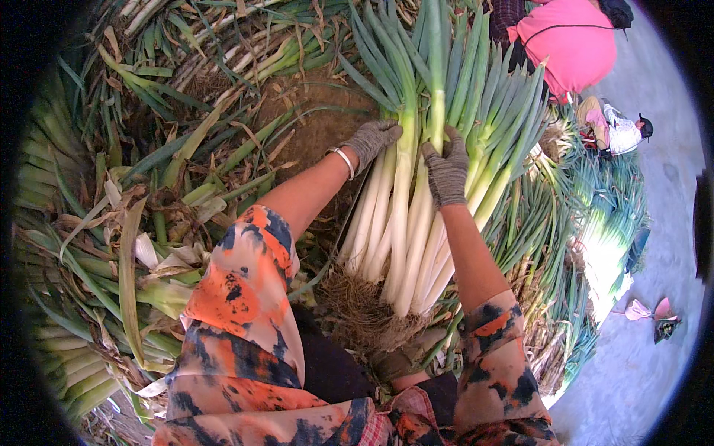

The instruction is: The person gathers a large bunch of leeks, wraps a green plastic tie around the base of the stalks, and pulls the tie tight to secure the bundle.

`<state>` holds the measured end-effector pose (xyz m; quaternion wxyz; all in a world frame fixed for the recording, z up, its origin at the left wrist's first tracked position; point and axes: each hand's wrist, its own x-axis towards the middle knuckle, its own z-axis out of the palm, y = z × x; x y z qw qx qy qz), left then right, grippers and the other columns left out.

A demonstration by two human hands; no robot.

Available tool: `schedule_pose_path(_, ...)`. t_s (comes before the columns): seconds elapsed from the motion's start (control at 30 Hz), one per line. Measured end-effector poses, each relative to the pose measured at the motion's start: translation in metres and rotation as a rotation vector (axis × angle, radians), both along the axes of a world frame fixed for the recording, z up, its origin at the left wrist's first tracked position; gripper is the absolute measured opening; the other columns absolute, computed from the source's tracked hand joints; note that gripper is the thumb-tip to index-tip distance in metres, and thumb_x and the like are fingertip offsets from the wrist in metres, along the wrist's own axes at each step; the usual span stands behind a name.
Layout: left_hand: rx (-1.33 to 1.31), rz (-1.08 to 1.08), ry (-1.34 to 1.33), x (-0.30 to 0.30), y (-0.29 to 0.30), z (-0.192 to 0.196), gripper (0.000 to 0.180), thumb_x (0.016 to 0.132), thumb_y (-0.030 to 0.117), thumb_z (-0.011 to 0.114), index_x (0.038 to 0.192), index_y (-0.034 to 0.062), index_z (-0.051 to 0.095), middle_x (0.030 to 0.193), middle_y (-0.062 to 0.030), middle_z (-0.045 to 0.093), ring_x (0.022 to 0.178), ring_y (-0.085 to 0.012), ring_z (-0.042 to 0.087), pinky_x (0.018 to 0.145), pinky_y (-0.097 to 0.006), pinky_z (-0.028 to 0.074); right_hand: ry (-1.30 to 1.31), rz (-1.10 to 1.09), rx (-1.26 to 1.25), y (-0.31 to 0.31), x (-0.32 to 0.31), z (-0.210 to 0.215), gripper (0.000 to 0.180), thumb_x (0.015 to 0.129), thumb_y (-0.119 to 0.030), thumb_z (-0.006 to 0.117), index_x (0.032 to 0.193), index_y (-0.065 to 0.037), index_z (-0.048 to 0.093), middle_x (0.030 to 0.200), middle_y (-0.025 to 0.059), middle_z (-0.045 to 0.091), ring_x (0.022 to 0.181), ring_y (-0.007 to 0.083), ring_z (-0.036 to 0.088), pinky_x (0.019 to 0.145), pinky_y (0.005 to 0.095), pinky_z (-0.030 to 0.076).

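Note:
A thick bunch of large green onions (401,215), with long white shafts, green tops and brown stringy roots (372,308), lies in front of me, roots toward my body. My left hand (372,143), in a grey knit glove with a white band at the wrist, closes on the bunch's left edge where white turns to green. My right hand (448,171), gloved alike, grips stalks near the middle of the bunch at about the same height. Its thumb points up along a stalk. The undersides of both hands' fingers are partly hidden by the stalks.
Loose green onions and dry leaf waste (156,245) heap up on the left. More bundles (602,223) are piled on the right beside a grey floor (669,201). A person in pink (569,44) is at the far right, another in white (625,130) just beyond.

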<state>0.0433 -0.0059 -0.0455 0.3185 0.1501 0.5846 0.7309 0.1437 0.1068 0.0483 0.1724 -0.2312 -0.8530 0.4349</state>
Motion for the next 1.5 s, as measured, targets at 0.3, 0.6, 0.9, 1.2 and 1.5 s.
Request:
schedule_pose_path(0.3, -0.111, -0.007, 0.056, -0.006, 0.011, 0.003, 0.041, 0.082, 0.031, 0.063, 0.113, 0.0047, 0.059, 0.104, -0.0056, 0.061, 0.092, -0.014, 0.053, 0.085, -0.028, 0.041, -0.154, 0.401, 1.115, -0.015, -0.024, 0.032, 0.037, 0.078, -0.023, 0.056, 0.109, -0.004, 0.052, 0.101, 0.019, 0.058, 0.094, 0.0314, 0.057, 0.082, 0.0446, 0.045)
schedule_pose_path(0.6, 0.137, -0.097, -0.088, -0.012, -0.003, -0.015, 0.029, 0.083, 0.014, 0.06, 0.11, 0.0039, 0.06, 0.106, -0.0038, 0.061, 0.096, -0.0145, 0.053, 0.088, -0.027, 0.039, -0.827, 0.236, 0.815, -0.036, -0.069, 0.037, 0.074, 0.069, -0.048, 0.067, 0.116, 0.003, 0.04, 0.104, 0.0233, 0.058, 0.1, 0.0346, 0.056, 0.085, 0.0389, 0.045)
schedule_pose_path(0.9, 0.261, 0.025, -0.582, -0.01, -0.006, 0.019, 0.032, 0.083, 0.024, 0.061, 0.109, 0.0053, 0.059, 0.108, -0.006, 0.06, 0.096, -0.0141, 0.053, 0.087, -0.027, 0.04, -0.621, 0.149, -0.067, 0.011, -0.068, 0.028, 0.056, 0.073, -0.037, 0.068, 0.105, 0.008, 0.056, 0.092, 0.0171, 0.06, 0.061, 0.0263, 0.062, 0.041, 0.0345, 0.047)
schedule_pose_path(1.2, 0.125, 0.032, -0.286, -0.011, 0.011, 0.006, 0.04, 0.084, 0.037, 0.058, 0.108, 0.0047, 0.059, 0.105, -0.0043, 0.06, 0.091, -0.014, 0.053, 0.083, -0.028, 0.041, -0.421, 0.009, 0.393, 0.02, -0.083, -0.001, 0.052, 0.076, -0.043, 0.058, 0.104, 0.001, 0.059, 0.103, 0.0251, 0.058, 0.096, 0.0342, 0.057, 0.084, 0.0398, 0.044)
schedule_pose_path(1.5, 0.166, -0.032, -0.383, -0.013, 0.006, 0.018, 0.046, 0.076, 0.04, 0.068, 0.102, 0.002, 0.062, 0.099, -0.0093, 0.063, 0.086, -0.0182, 0.058, 0.082, -0.03, 0.044, 0.202, -0.111, -0.85, -0.023, 0.032, 0.065, 0.02, 0.083, -0.017, 0.056, 0.098, -0.005, 0.05, 0.078, 0.0095, 0.059, 0.066, 0.0207, 0.058, 0.058, 0.033, 0.048)
